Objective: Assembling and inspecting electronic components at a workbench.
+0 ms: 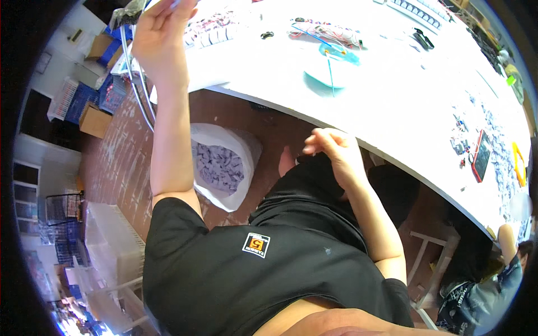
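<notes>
My left hand (164, 36) is raised at the top edge of the head view, beside a crumpled plastic bag (128, 14) on bent metal rods. Its fingers are curled in and partly cut off; a small bluish bit shows at the tips, too little to name. Below the table's front edge, over my lap, my right hand (337, 150) is closed with bent fingers pressed together. Whatever it may hold is hidden. Nearest it on the white table (386, 112) lie a teal round piece (339, 54) with a thin blue stick and a bundle of wired small parts (325, 32).
A white sack (238, 193) of grey pieces stands on the floor between the table and my left side. On the table's right lie a red-edged phone (481, 155), an orange ring-like tool (519, 165) and many small parts. Another person's arm (508, 243) reaches in at right.
</notes>
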Tool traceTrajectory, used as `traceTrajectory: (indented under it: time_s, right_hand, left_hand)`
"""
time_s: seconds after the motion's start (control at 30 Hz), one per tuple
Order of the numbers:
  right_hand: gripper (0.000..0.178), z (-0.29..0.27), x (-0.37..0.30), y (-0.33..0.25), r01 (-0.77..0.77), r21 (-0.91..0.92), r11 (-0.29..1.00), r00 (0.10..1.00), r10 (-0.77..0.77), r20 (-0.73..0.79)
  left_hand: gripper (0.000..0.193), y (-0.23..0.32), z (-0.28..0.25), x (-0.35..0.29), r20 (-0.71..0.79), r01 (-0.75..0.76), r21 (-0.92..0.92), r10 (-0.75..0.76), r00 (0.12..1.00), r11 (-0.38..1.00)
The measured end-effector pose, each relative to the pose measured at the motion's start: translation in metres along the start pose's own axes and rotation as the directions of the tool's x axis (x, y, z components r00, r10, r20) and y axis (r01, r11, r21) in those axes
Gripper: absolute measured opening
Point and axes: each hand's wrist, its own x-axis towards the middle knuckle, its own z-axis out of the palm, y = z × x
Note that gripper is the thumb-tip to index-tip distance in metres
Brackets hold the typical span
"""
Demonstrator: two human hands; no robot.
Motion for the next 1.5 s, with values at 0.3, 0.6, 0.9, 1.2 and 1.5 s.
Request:
traceTrajectory:
  time_s: [0.3, 0.6, 0.9, 1.2, 1.5]
  right_hand:
    - [0.044, 0.097, 0.166, 0.023, 0.597, -0.790, 0.139, 0.656, -0.651, 0.382]
    - [0.033, 0.122, 0.239, 0.042, 0.540, -0.841, -0.043, 0.678, -0.569, 0.465]
    - [0.031, 0.091, 0.163, 0.020, 0.435, -0.900, -0.020, 0.729, -0.579, 0.365]
    - [0.033, 0.066, 0.107, 0.011, 0.303, -0.952, -0.049, 0.721, -0.641, 0.263]
    - [0.041, 0.055, 0.097, 0.010, 0.347, -0.929, -0.128, 0.693, -0.633, 0.345]
  left_hand:
    - [0.033, 0.035, -0.121, -0.028, -0.211, 0.063, 0.241, -0.011, 0.977, 0.968]
    - [0.026, 0.030, -0.158, -0.085, -0.277, 0.191, 0.290, -0.108, 0.955, 0.938]
    - [0.023, -0.001, -0.135, -0.100, -0.280, 0.226, 0.196, -0.167, 0.946, 0.954]
    - [0.022, -0.010, -0.126, -0.116, -0.197, 0.289, 0.180, -0.253, 0.947, 0.940]
    - [0.024, 0.013, -0.106, -0.052, -0.146, 0.139, 0.117, -0.122, 0.982, 0.983]
